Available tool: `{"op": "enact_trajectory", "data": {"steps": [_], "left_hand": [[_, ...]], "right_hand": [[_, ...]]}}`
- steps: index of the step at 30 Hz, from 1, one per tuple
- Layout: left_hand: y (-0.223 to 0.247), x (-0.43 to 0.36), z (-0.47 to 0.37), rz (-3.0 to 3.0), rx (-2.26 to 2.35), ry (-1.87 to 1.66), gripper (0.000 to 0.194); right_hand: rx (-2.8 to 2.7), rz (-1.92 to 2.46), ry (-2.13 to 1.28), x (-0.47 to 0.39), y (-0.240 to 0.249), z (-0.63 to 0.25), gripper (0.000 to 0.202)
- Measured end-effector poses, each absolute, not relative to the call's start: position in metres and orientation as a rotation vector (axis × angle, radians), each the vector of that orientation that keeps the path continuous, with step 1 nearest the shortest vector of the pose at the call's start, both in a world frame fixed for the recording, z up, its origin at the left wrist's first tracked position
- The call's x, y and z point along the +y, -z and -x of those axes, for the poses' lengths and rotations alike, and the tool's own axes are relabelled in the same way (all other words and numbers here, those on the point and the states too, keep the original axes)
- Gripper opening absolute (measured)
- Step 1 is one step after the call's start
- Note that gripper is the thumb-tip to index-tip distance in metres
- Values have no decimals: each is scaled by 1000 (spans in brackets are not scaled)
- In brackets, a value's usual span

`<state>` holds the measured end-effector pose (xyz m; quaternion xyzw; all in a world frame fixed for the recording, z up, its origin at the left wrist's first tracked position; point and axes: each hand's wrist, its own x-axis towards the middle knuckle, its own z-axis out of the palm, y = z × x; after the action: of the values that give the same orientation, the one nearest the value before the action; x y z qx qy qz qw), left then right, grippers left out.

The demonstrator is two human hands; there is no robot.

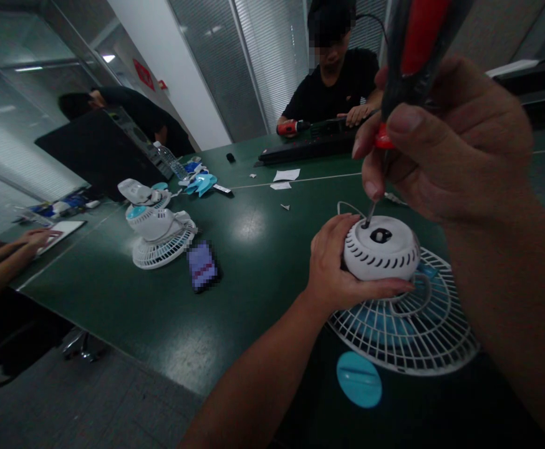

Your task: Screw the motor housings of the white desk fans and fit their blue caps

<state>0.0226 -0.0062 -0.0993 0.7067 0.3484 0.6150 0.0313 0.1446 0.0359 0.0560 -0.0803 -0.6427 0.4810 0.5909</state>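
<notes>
A white round motor housing [382,252] sits above a white fan grille [422,340] with blue blades behind its wires. My left hand [335,262] is wrapped round the housing's left side, thumb along its lower front. My right hand [459,137] grips a red and black screwdriver [415,53] upright, and its shaft reaches down to a hole near the housing's upper left edge. Whether the tip sits on a screw cannot be seen. A blue oval cap [359,379] lies on the table just below the grille.
On the green table [254,274] lie a phone [202,266], another white fan [158,227], paper scraps [286,174], a bottle [170,161] and a black computer case [106,146]. Across the table, a person holds a red power tool [291,128]. Others are at the left.
</notes>
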Motion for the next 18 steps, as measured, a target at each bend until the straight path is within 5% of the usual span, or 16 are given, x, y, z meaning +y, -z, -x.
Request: {"op": "enact_trajectory", "data": {"steps": [5, 10, 14, 18], "left_hand": [[90, -18, -23, -2202, 1277, -1708, 106], [72, -31, -17, -2230, 1414, -1421, 101], [57, -31, -10, -2116, 1367, -1594, 64], [37, -49, -1, -1853, 1520, -1652, 29]], "right_hand": [[-1320, 130, -977, 32, -61, -141, 40], [-1097, 426, -806, 23, -73, -157, 6], [-971, 928, -890, 19, -64, -186, 14], [-912, 1240, -1019, 5, -30, -219, 55]]}}
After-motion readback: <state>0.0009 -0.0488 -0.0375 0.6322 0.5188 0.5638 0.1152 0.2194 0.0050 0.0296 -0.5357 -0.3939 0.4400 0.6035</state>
